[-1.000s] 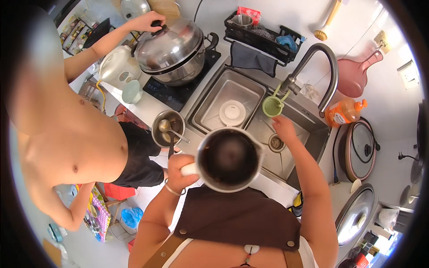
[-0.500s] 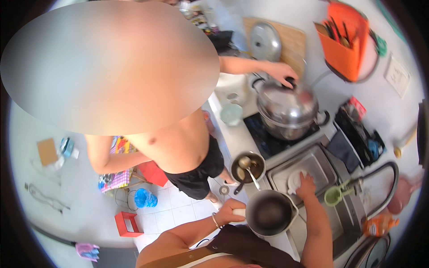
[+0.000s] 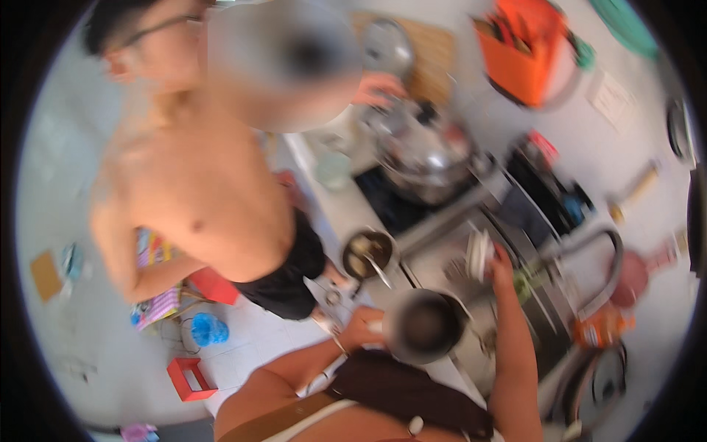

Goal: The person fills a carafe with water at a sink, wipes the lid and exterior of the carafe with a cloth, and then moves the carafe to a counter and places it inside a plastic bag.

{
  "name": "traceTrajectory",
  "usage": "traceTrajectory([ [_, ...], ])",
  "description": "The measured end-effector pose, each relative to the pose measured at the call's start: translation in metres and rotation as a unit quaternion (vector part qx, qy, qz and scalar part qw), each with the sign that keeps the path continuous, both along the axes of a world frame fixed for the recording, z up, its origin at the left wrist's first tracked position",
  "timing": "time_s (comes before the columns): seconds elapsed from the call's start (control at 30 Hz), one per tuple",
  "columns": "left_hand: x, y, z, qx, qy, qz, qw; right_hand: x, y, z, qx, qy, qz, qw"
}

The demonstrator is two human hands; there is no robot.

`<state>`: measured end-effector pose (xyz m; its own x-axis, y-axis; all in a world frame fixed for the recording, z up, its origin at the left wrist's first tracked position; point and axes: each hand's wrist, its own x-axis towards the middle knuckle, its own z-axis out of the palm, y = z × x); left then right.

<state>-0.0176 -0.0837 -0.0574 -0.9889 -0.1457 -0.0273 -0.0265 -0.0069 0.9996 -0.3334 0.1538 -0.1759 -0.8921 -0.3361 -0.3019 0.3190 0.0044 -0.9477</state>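
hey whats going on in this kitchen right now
The left hand grips a saucepan by its pale handle, near the sink. The right hand holds a white round piece, perhaps a lid, tilted up above the sink. A steel bowl with a spoon in it sits on the counter. Another person's hand is near the large steel pot; blur hides whether it touches.

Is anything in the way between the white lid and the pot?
Nothing visible is. The right hand holds the white lid over the sink, and a gap shows between it and the pot in the left hand, though the view is blurry.
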Motion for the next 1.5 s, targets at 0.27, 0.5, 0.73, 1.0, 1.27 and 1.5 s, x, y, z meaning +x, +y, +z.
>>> traceTrajectory([
  [0.27,-0.017,0.003,0.002,-0.001,0.007,-0.043,0.999,0.064,0.086,0.094,-0.482,-0.155,-0.071,0.859],
  [0.5,-0.020,0.005,0.008,0.104,-0.003,-0.060,0.993,0.103,0.143,0.104,-0.485,-0.060,-0.043,0.872],
  [0.73,-0.019,0.014,0.023,0.070,-0.026,-0.059,0.995,0.134,0.194,0.112,-0.422,0.017,-0.052,0.905],
  [1.0,-0.031,0.020,0.055,0.075,-0.118,-0.083,0.987,0.174,0.228,0.090,-0.430,0.021,-0.146,0.891],
  [1.27,-0.117,0.046,0.049,0.165,-0.056,-0.063,0.983,0.238,0.243,0.054,-0.434,-0.054,-0.270,0.858],
  [1.5,-0.211,0.040,-0.059,0.193,-0.078,-0.108,0.972,0.279,0.223,0.052,-0.365,0.028,-0.298,0.881],
])
